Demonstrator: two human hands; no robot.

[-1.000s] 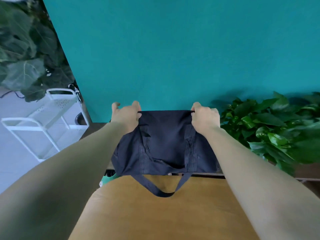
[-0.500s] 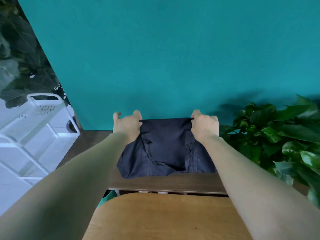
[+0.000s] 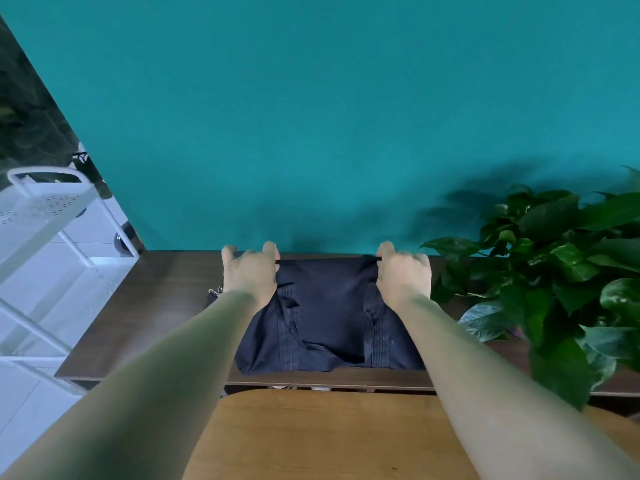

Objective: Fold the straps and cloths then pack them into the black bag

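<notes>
The black bag (image 3: pixel 329 317) lies flat on a dark wooden shelf (image 3: pixel 152 306) against the teal wall. It is dark fabric with two stitched handle bands running down its front. My left hand (image 3: pixel 249 271) grips the bag's far left top corner. My right hand (image 3: pixel 403 273) grips the far right top corner. Both hands pinch the top edge close to the wall. A small metal clip (image 3: pixel 215 291) shows at the bag's left side. No straps or cloths are visible.
A leafy green plant (image 3: pixel 554 278) stands on the shelf right of the bag. A lighter wooden tabletop (image 3: pixel 322 438) lies in the foreground. A white metal cart (image 3: pixel 45 216) stands at the left over a pale floor.
The bag went from hanging over the table's far edge to lying flat on the shelf by the wall. Its dangling handle loop no longer hangs down. Both hands kept their grip.
</notes>
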